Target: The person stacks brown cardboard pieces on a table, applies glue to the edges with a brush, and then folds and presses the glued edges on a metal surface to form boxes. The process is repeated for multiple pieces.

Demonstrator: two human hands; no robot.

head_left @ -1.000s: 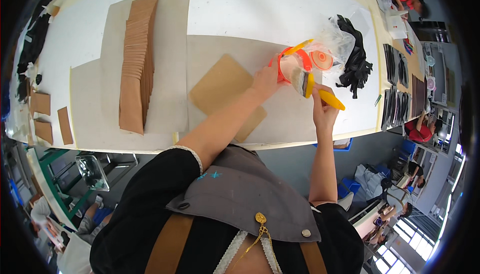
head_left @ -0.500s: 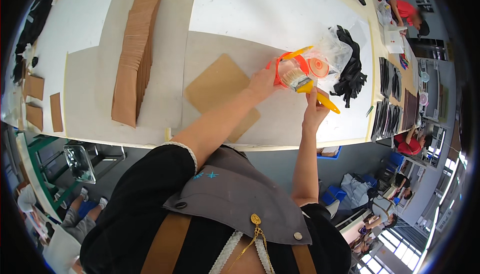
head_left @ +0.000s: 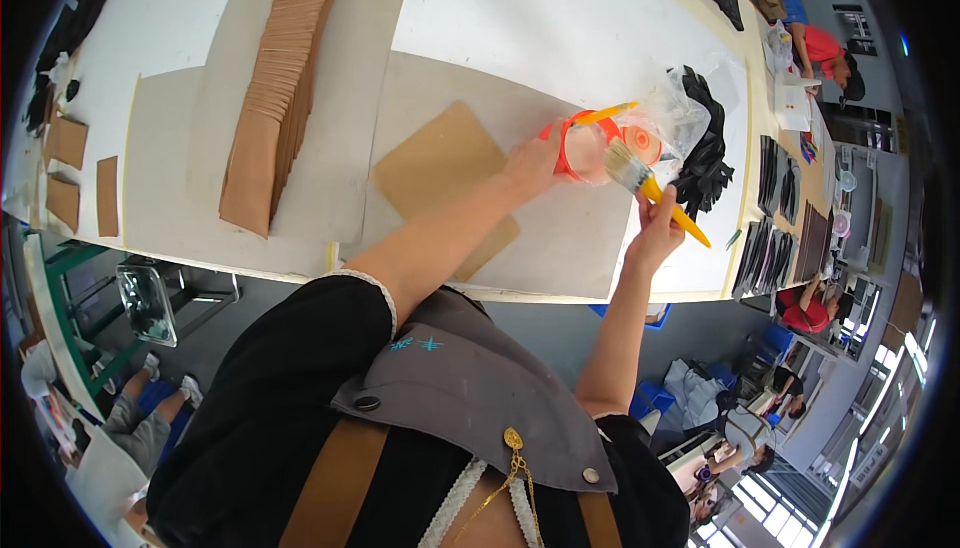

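Observation:
My left hand (head_left: 532, 162) grips the side of an orange-rimmed clear tub (head_left: 580, 146) standing on the table. My right hand (head_left: 657, 228) holds a yellow-handled flat brush (head_left: 650, 188), its pale bristles at the tub's right edge. A second yellow stick (head_left: 605, 113) rests across the tub's top. A tan leather square (head_left: 445, 183) lies on a grey mat (head_left: 560, 238) under my left forearm. A crumpled clear plastic bag (head_left: 680, 113) with an orange lid inside sits just right of the tub.
A long fanned stack of brown leather pieces (head_left: 275, 98) lies to the left. Loose brown pieces (head_left: 70, 163) sit at the far left. Black leather pieces (head_left: 705, 153) pile beyond the bag, and dark parts (head_left: 770, 208) line the right. Other people sit at the right edge.
The brush has lifted from below the tub to its right rim, with the bristles now at the tub. My left hand stays on the tub.

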